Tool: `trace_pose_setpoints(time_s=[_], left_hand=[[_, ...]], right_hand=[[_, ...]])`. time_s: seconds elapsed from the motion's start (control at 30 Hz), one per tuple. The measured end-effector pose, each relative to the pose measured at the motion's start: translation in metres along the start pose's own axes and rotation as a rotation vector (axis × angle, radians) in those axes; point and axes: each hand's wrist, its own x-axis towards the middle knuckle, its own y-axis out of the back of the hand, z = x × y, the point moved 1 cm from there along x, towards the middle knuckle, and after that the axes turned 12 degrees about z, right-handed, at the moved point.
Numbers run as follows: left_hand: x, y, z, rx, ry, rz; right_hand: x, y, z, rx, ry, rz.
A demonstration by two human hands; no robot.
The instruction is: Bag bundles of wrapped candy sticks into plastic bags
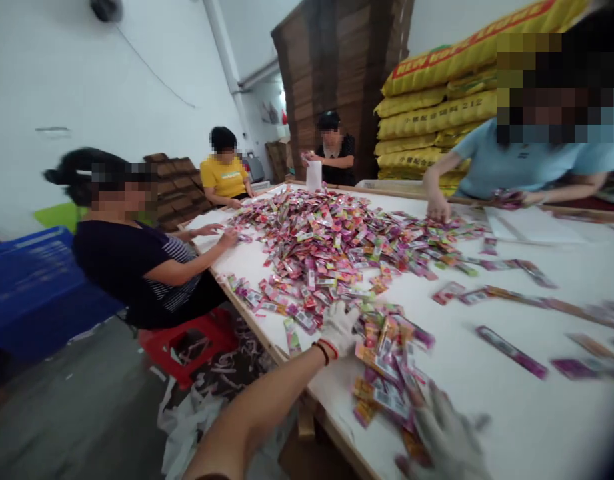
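A big heap of small colourful packets (331, 247) covers the middle of the white table (487, 413). My left hand (341, 328), in a white glove with a red band at the wrist, reaches out and rests on the near edge of the heap; its fingers are lost among the packets. My right hand (449, 437), also gloved and blurred, lies flat at the near end of a smaller clump of packets (387, 373), fingers apart. Long strips of joined packets (511, 351) lie to the right.
Several other people sit round the table, sorting packets: one in dark clothes on a red stool (187, 343) at left, one in yellow (223, 175), one in black (334, 150), one in light blue (531, 163). Yellow sacks (431, 113), cardboard stacks and a blue crate (31, 287) stand around.
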Motion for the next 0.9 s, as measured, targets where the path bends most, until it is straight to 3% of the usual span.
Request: trace_pose_setpoints(time_s=[0.07,0.17,0.27,0.37,0.47,0.57,0.7,0.8,0.9], left_hand=[[-0.020,-0.019,0.031,-0.093,-0.153,-0.008],[-0.049,-0.025,0.064,-0.224,-0.294,-0.082],[-0.073,-0.008,0.077,-0.294,-0.489,-0.169],[-0.084,0.017,0.073,-0.442,-0.666,-0.176],[-0.073,0.030,0.057,-0.592,-0.600,-0.097],[-0.047,0.026,0.041,-0.537,-0.549,-0.025],[-0.018,0.010,0.039,-0.378,-0.796,-0.132],[-0.009,0.011,0.046,-0.258,-0.863,-0.173],[-0.010,0.026,0.055,-0.155,-0.912,-0.188]], right_hand=[[0.014,-0.005,-0.010,-0.097,0.053,-0.034],[0.027,0.005,0.010,-0.265,-0.011,-0.147],[0.016,0.037,0.056,-0.408,-0.123,-0.273],[-0.006,0.079,0.094,-0.460,-0.247,-0.388],[-0.023,0.114,0.105,-0.360,-0.319,-0.551],[-0.033,0.125,0.098,-0.325,-0.288,-0.488],[-0.044,0.110,0.084,-0.437,-0.204,-0.319],[-0.039,0.110,0.081,-0.441,-0.203,-0.351],[-0.012,0.125,0.070,-0.332,-0.194,-0.380]])
